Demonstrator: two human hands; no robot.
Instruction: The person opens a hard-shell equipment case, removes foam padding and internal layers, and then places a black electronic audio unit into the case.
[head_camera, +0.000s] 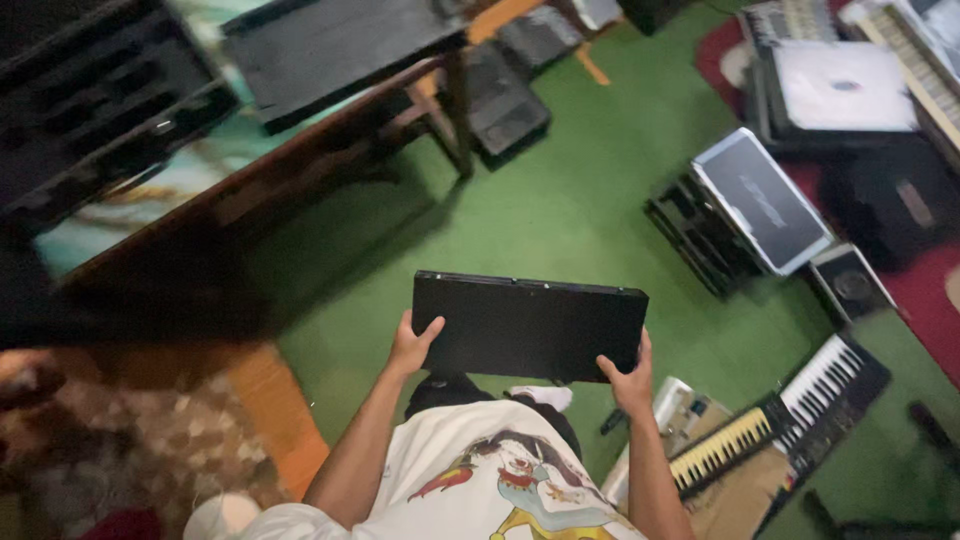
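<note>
I hold a flat black rectangular panel (528, 325), like a rack unit or case lid, level in front of me over the green carpet. My left hand (413, 346) grips its near left corner, thumb on top. At the near right corner my right hand (631, 380) grips the panel's edge the same way. Both forearms reach forward from my white printed shirt (490, 480).
A wooden table (300, 160) with black equipment stands at the left. Keyboards (790, 420) lie on the floor at the right, a silver-edged black case (762, 200) beyond them, more gear on a red rug (930, 290). A patterned rug (150, 440) lies at lower left.
</note>
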